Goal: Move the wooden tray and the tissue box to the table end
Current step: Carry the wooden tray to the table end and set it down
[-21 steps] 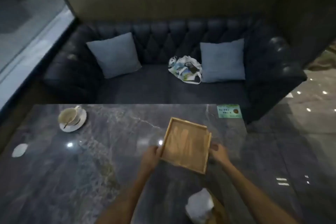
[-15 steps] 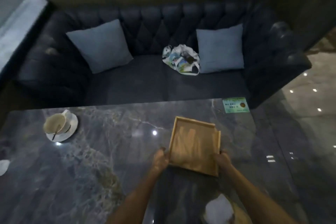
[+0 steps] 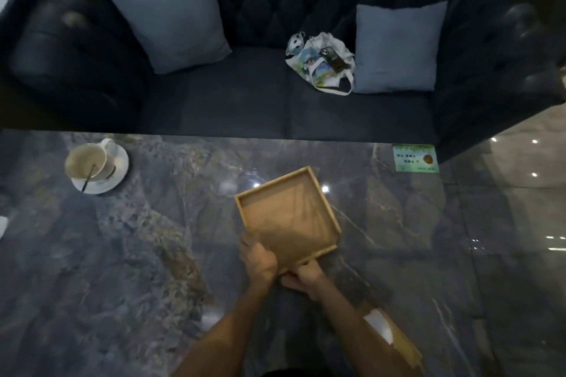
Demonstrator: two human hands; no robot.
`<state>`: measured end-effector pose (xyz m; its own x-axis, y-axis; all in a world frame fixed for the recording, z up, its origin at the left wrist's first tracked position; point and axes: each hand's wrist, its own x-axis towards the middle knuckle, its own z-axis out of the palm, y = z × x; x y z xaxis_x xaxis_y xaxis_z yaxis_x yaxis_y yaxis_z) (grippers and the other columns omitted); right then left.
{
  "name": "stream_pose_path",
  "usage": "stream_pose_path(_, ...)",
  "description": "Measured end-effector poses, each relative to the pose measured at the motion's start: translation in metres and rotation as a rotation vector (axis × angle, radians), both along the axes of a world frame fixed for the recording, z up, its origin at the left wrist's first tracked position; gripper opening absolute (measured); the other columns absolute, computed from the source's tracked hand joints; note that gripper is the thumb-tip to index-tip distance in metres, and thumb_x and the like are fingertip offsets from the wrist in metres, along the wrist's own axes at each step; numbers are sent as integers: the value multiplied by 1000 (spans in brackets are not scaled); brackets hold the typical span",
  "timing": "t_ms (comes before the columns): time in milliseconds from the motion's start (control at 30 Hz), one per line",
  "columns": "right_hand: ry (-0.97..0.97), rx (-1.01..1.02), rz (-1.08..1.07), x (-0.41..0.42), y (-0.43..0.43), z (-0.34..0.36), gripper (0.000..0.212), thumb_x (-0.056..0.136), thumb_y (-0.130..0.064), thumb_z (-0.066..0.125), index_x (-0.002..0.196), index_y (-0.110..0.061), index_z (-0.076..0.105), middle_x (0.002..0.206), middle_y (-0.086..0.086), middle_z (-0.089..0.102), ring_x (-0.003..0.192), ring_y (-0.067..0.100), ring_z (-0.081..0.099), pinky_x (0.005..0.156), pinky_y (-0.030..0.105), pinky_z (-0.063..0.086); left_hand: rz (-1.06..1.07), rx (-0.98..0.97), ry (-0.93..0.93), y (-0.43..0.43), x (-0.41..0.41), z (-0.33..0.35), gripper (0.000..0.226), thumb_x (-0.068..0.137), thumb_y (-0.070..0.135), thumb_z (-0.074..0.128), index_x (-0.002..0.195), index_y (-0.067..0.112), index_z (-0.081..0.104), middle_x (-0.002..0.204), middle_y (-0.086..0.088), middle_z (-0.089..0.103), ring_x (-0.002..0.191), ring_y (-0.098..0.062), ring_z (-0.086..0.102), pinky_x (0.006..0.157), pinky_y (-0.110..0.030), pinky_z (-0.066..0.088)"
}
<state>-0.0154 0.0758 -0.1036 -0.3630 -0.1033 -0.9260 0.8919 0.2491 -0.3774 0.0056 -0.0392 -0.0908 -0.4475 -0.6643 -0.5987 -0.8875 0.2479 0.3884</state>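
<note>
fig. the wooden tray on the dark marble table, mid-turn. compared with the view of half a second ago, the tray is rotated: its sides then ran roughly parallel to the table edge, and it now sits skewed, one corner pointing toward the sofa and another toward the person. the grip has also changed. the hands earlier held opposite sides of the tray; now both meet at its near corner. the left hand is curled over the near-left rim, fingers closed on the wood. the right hand is pressed against the near edge just beside the left; whether it pinches the rim or only pushes from below cannot be told, since the fingers are hidden. the tray looks empty and lies flat on, or just above, the table surface; contact cannot be confirmed.

the tissue box stands near the person's right forearm, close to the near table edge, untouched, a white tissue showing at its top. a cup on its saucer stands well apart at far left, and a green card lies at the far right corner.

reading: the turn suggests the tray is being re-aimed for a slide toward a table end; neither item appears to have arrived yet.
</note>
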Motion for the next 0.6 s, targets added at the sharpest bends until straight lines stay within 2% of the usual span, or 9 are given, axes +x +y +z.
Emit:
stream_pose_path(33, -20, -18, 93, 5, -4, 9, 10, 82, -10, 67, 88, -12, 60, 73, 6, 60, 58, 13, 60, 46, 28, 53, 9, -4, -13, 2, 4, 1, 71, 79, 8, 59, 141, -7, 27, 136, -31, 43, 125, -46, 43, 107, -49, 36)
stream_pose_path(67, 8, -18, 218, 8, -4, 15, 10, 83, -11, 66, 78, -13, 57, 66, 6, 58, 47, 12, 57, 43, 27, 50, 43, 15, -31, 5, 13, 1, 67, 78, 7, 58, 139, -5, 30, 132, -30, 45, 121, -47, 46, 103, -50, 39)
stream_pose_path(100, 74, 49, 344, 8, 2, 20, 12, 84, -12, 64, 75, -11, 57, 65, 11, 59, 45, 17, 59, 44, 30, 48, 75, 21, -63, 9, 23, 3, 63, 80, 8, 57, 137, -4, 32, 130, -29, 46, 120, -46, 47, 101, -51, 41)
stream_pose_path(200, 610, 518, 508, -24, 27, 24, 24, 84, -16, 54, 85, 6, 64, 85, 32, 66, 79, 45, 65, 68, 43, 50, 81, 74, -87, 12, 43, 1, 49, 91, 15, 52, 133, -5, 36, 131, -30, 48, 122, -44, 48, 101, -45, 41)
stream_pose_path(267, 843, 640, 463, -53, 42, 27, 29, 79, -16, 53, 89, 9, 63, 86, 35, 64, 81, 49, 63, 70, 47, 52, 70, 92, -65, 13, 47, 4, 37, 93, 17, 48, 124, -4, 45, 124, -29, 56, 115, -42, 54, 95, -43, 45)
stream_pose_path(333, 850, 610, 494, -80, 54, 29, 37, 79, -18, 62, 107, 6, 59, 101, 33, 63, 95, 47, 61, 81, 47, 50, 92, 102, -37, 12, 51, 3, 30, 94, 16, 46, 117, -2, 50, 119, -28, 59, 111, -42, 56, 91, -42, 46)
stream_pose_path(367, 767, 529, 534, -91, 58, 32, 43, 80, -18, 66, 116, 4, 56, 110, 30, 62, 103, 44, 59, 87, 45, 48, 112, 112, -33, 13, 55, 2, 29, 94, 17, 45, 115, -2, 50, 118, -29, 59, 109, -42, 57, 90, -41, 46)
stream_pose_path(467, 626, 317, 591, -88, 59, 27, 42, 81, -12, 66, 121, 0, 57, 115, 21, 66, 109, 35, 61, 91, 38, 47, 177, 146, 5, 16, 74, -7, 31, 96, 23, 44, 118, 2, 52, 117, -27, 61, 107, -41, 59, 88, -40, 46)
stream_pose_path(600, 681, 486, 708, -40, 51, 8, 44, 79, -10, 60, 122, -5, 55, 115, 26, 61, 106, 43, 58, 89, 44, 46, 273, 142, 17, 8, 113, -26, 31, 88, 20, 49, 114, 6, 56, 109, -22, 67, 99, -38, 64, 87, -40, 53)
